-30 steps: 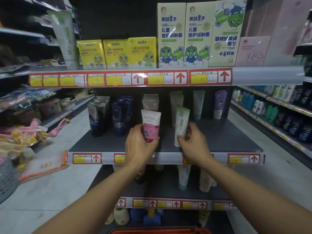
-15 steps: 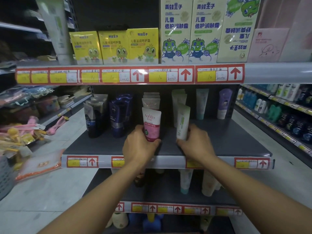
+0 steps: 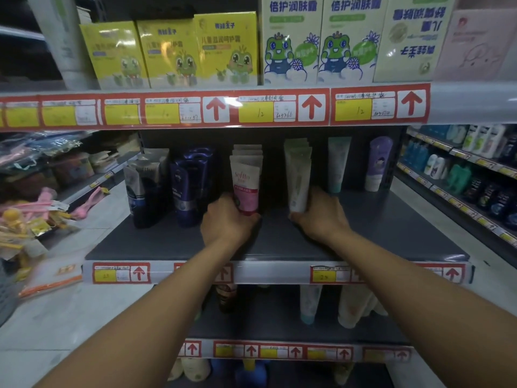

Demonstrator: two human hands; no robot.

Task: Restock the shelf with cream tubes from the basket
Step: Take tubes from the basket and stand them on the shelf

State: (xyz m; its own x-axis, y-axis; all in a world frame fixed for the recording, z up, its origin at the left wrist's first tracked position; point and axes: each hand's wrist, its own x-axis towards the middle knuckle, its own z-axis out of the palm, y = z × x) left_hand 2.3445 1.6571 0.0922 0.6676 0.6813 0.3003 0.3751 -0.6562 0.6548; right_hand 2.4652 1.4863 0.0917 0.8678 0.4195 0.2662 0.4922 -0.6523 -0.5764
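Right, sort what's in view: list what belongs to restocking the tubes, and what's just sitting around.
In the job:
- left hand gripping the pink Softto tube
- right hand gripping the pale green tube
- grey shelf

Just there:
- dark blue tubes
- purple bottle
- yellow frog boxes

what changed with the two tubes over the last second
Both hands pushed their tubes deeper onto the grey shelf: the left hand slid the pink-and-white Softto tube back against its row, and the right hand did the same with the pale green tube. Both hands kept holding their tubes, which stayed upright.
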